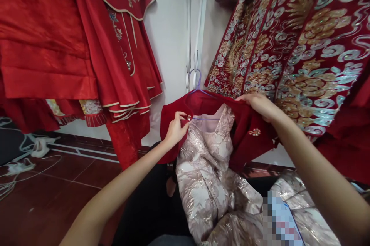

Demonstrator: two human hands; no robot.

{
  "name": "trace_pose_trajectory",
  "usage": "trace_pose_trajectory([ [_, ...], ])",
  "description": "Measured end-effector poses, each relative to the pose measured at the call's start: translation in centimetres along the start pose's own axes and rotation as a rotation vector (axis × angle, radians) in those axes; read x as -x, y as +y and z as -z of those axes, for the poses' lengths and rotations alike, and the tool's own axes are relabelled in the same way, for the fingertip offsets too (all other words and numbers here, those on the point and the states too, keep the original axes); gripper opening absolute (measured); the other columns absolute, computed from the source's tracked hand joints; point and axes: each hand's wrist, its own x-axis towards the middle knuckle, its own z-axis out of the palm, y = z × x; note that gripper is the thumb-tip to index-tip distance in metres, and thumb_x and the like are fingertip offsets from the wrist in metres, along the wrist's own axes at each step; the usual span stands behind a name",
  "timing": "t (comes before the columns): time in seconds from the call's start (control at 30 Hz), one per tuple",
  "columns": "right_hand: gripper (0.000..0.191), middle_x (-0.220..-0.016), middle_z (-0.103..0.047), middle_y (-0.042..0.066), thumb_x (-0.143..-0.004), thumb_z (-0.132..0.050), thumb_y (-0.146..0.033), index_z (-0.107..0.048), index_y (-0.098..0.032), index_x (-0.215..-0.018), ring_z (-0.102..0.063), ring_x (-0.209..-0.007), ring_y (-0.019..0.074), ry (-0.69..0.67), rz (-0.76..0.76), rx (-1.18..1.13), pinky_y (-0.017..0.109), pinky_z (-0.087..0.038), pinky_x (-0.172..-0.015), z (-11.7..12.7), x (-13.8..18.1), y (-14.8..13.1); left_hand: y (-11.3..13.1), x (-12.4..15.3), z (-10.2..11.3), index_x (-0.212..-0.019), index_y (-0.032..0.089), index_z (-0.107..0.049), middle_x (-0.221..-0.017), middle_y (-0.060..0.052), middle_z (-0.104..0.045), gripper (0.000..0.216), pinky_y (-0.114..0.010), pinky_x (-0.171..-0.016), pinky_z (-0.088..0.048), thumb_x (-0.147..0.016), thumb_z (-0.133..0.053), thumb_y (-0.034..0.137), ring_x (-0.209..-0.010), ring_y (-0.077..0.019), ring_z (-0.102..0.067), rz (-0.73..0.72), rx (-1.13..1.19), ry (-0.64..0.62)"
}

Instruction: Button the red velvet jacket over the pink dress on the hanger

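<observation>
One red jacket (244, 126) hung on a purple hanger (199, 78) mid-scene, a shiny dress (199, 192) in its opening. Pixelation masked the surface of a pale flat object (289, 219) near right; the dress ran out of view nearest. The left hand (177, 130) pinched the jacket's edge beside a beaded button (189, 117), the right hand (257, 107) its right edge, thumb hidden. Far wall (170, 26) lay bare between red clothes (110, 57) and patterned clothes (289, 65).

- At twelve o'clock before us, the bolero jacket (245, 124) sits around the strap dress (199, 184) on a clothes hanger (199, 79).
- Beyond these, we have a caped dress (106, 46) hanging at eleven, a gown (277, 46) at one.
- At ten, a shoe (39, 148) lies near a floor rail (86, 153).
</observation>
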Motion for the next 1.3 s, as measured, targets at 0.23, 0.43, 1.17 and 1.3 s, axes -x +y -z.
trace_pose_trajectory([
  [0.23,0.027,-0.077,-0.065,0.003,-0.061,-0.059,-0.014,-0.062,-0.018,-0.087,-0.058,-0.061,0.0137,-0.459,-0.087,-0.473,0.024,-0.050,-0.053,-6.7,2.6,2.3,0.0,-0.2,-0.8,-0.092,0.022,-0.050,-0.095,-0.003,-0.064,0.018,-0.029,-0.084,-0.046,-0.080,-0.063,0.026,-0.092,-0.0159,-0.063,0.013,0.074,0.143],
  [0.43,0.026,-0.087,-0.065,0.005,-0.077,-0.064,-0.034,-0.058,-0.019,-0.097,-0.063,-0.076,0.0158,-0.348,0.304,-0.371,0.032,-0.056,-0.071,-12.4,3.1,2.9,0.7,-0.3,-2.1,-0.087,0.022,-0.053,-0.091,-0.002,-0.068,0.018,-0.028,-0.080,-0.048,-0.075,-0.067,0.022,-0.087,-0.0161,-0.066,0.093,0.131,0.132],
  [1.17,0.011,-0.088,-0.065,0.005,-0.087,-0.053,-0.031,-0.053,-0.022,-0.093,-0.065,-0.082,0.0179,-0.203,0.587,-0.020,0.032,-0.054,-0.073,-13.0,2.2,1.9,1.1,-1.5,-0.6,-0.082,0.019,-0.066,-0.090,-0.005,-0.072,0.009,-0.032,-0.084,-0.049,-0.074,-0.065,0.016,-0.085,-0.0188,-0.066,0.005,0.000,-0.069],
  [1.3,0.009,-0.086,-0.065,0.005,-0.086,-0.053,-0.028,-0.053,-0.021,-0.092,-0.065,-0.078,0.0169,-0.201,0.628,0.014,0.030,-0.054,-0.071,-13.5,2.0,1.9,1.0,-1.3,-0.2,-0.083,0.018,-0.069,-0.089,-0.005,-0.073,0.009,-0.030,-0.081,-0.049,-0.074,-0.065,0.018,-0.081,-0.0176,-0.066,0.009,0.008,-0.062],
])
